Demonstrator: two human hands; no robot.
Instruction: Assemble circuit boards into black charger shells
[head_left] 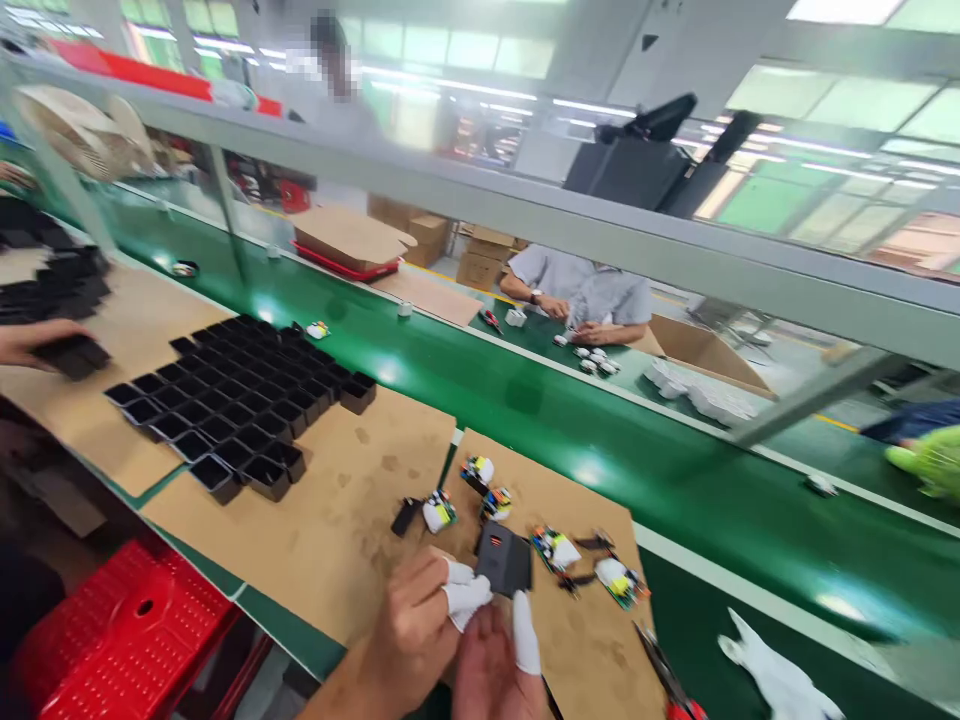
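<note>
In front of me is a black plastic case (510,562) with a small opening in its face. My left hand (421,612), with white finger cots on its fingertips, is closed at the near left edge of the case. Palm up, my right hand (501,665) grips the near right edge, a white cot on one finger. Beyond the case are circuit boards (496,503) with white and yellow parts, and another board (439,511) lies beside a small black piece (406,515). To the right are two more boards (553,548) and black wire-like pieces (598,541).
Rows of black open boxes (240,385) cover the cardboard at left, where another person's hand (41,342) holds more. A green conveyor (525,400) runs behind. Red-handled pliers (667,670) and a white cloth-like item (780,665) lie at right; a red stool (120,640) stands lower left.
</note>
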